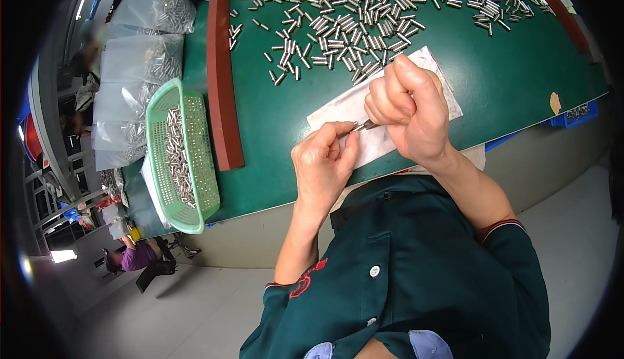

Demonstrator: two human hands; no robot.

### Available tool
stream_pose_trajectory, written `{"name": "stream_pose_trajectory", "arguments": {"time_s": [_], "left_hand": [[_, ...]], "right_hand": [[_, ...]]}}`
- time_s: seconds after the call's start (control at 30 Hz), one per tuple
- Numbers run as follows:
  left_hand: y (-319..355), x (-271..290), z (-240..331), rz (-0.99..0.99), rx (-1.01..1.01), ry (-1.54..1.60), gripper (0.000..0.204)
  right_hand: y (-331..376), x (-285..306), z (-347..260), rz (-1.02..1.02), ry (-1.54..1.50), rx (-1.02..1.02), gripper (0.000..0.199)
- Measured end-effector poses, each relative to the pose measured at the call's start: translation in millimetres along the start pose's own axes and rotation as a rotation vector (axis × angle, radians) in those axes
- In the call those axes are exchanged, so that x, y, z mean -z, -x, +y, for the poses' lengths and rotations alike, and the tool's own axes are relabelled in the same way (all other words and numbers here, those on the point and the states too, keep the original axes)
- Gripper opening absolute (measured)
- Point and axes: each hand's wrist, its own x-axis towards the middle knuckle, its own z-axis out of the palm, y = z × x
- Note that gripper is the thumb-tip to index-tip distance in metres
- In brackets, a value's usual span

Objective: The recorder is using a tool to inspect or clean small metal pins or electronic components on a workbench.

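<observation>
My left hand (pixel 320 167) pinches a small silvery metal pin (pixel 355 127) between thumb and forefinger, above the front of the green table. My right hand (pixel 416 108) is a fist around a slim tool with a dark metal shaft (pixel 368 125); its handle is hidden in the fingers, so I cannot tell its kind. The shaft points left at the pin, and whether they touch is too small to tell. Beneath both hands lies a stained white cloth (pixel 325 114). Beyond it, many loose metal pins (pixel 351 24) are spread over the table.
A reddish-brown rail (pixel 222 86) edges the work surface on the left, another (pixel 562 17) on the right. Left of it stands a light green basket (pixel 207 183) of pins, beside clear bags (pixel 120 92) of pins. A blue bin (pixel 575 118) is at the right; a person (pixel 140 255) sits farther off.
</observation>
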Motion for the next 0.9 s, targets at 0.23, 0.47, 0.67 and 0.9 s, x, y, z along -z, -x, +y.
{"name": "stream_pose_trajectory", "arguments": {"time_s": [0.23, 0.47, 0.67, 0.9], "left_hand": [[-0.5, 0.4, -0.1, -0.004, -0.003, -0.002, 0.012], [-1.1, 2.2, -0.8, -0.016, 0.016, 0.016, 0.012], [-2.6, 5.4, 0.6, -0.06, 0.083, 0.046, 0.013], [-2.9, 5.7, 0.8, -0.054, 0.054, 0.037, 0.013]], "right_hand": [[-1.7, 0.7, -2.1, -0.022, -0.034, -0.027, 0.043], [-2.0, -1.1, -2.1, -0.026, 0.024, -0.054, 0.044], [-2.3, -1.2, -2.7, -0.04, 0.009, -0.054, 0.043], [-3.5, -4.0, -4.6, -0.046, 0.077, -0.073, 0.043]]}}
